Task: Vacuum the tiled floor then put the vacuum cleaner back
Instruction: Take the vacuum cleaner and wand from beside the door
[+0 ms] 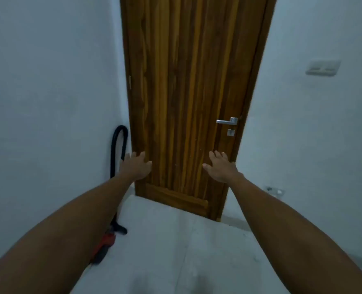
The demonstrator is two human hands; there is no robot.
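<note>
Fingers on our left hand (135,166) and right hand (219,166) are spread and straight, holding nothing, both arms stretched forward toward the closed wooden door (188,92). We note the vacuum cleaner (109,238) on the tiled floor (175,240) at left, its black hose (117,149) looping up against the wall.

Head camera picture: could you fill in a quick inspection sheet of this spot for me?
Surface: pale tiled floor, bare where visible.
Job's things: red vacuum cleaner on the floor by the left wall, black hose looping up.
Clutter: nothing seen.
Grips: left hand and right hand open, reaching forward, holding nothing.
Cables: nothing seen.
Surroundings: closed wooden door, metal handle, wall switch, low socket.
</note>
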